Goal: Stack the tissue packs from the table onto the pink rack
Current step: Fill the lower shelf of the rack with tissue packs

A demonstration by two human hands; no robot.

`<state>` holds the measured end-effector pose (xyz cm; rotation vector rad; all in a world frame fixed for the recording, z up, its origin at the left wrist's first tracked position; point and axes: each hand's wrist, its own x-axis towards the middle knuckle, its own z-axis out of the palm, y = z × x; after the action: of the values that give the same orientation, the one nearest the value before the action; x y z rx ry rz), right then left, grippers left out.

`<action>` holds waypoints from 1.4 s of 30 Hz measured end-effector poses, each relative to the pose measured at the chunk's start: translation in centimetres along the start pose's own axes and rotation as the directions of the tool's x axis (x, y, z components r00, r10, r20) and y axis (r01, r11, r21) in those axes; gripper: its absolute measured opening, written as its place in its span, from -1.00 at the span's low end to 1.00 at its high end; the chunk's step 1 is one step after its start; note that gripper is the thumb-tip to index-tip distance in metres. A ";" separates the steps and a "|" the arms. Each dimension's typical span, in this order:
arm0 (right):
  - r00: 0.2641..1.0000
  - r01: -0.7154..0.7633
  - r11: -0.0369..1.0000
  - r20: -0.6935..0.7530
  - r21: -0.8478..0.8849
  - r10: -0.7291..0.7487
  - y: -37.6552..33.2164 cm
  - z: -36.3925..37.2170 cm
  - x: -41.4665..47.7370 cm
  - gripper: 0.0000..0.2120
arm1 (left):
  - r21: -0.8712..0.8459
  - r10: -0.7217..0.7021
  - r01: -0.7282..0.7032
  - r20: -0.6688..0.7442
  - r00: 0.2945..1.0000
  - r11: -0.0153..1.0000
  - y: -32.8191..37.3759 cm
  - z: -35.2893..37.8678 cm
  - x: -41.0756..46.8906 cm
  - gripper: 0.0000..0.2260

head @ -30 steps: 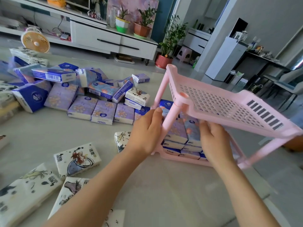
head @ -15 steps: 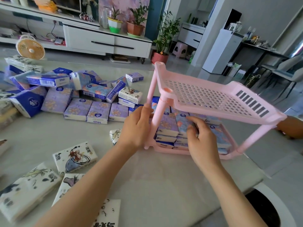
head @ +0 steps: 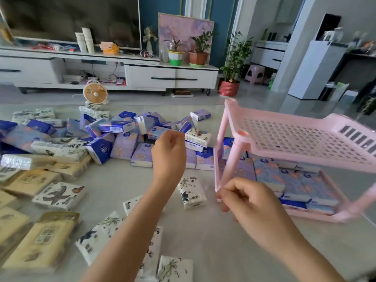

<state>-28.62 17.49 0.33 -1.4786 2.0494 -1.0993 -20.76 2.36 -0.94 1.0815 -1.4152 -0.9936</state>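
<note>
Hands just let go of the rack (head: 305,139) on the bench (head: 213,237): left hand (head: 168,153) curled empty over loose tissue packs (head: 124,145), right hand (head: 250,202) curled empty beside its corner; bottom shelf (head: 317,217) full, top next.

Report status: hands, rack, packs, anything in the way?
Left hand curled, empty, over loose packs. Right hand curled, empty, beside pink rack front corner. Lower tier filled with tissue packs; top tier bare. Nothing in the way.
</note>
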 end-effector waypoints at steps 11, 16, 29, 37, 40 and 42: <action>0.983 0.168 0.984 0.067 0.060 -0.172 -2.6 9.2 6.1 -0.81 | 0.750 0.082 -0.090 0.048 0.995 0.656 -5.0 -11.3 4.1 -0.69; 0.965 0.249 0.903 0.005 -0.349 -0.264 -1.2 10.6 8.8 -0.62 | 0.749 -0.055 -0.023 0.079 0.995 0.663 -5.9 -10.1 3.7 -0.67; 0.960 0.278 0.779 0.197 -0.561 -0.201 0.0 11.7 12.9 -0.32 | 0.724 -0.004 0.073 -0.097 0.995 0.686 -8.5 -6.4 2.6 -0.43; 0.972 0.169 0.837 0.229 -0.520 -0.054 -1.2 10.9 13.9 -0.26 | 0.693 0.011 0.044 -0.075 0.997 0.720 -8.8 -6.4 2.9 -0.54; 0.966 0.187 0.864 0.247 -0.468 -0.075 -1.4 11.0 14.0 -0.39 | 0.688 -0.002 0.062 -0.087 0.996 0.723 -9.0 -6.4 3.1 -0.45; 0.957 0.232 0.865 0.263 -0.445 -0.121 -1.5 11.0 13.7 -0.37 | 0.665 -0.026 0.091 -0.107 0.994 0.742 -8.9 -6.4 3.2 -0.44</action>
<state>-25.18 0.61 -3.45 -1.9575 2.1384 -0.4596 -13.68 -3.05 -8.00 1.6813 -1.7221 -0.4449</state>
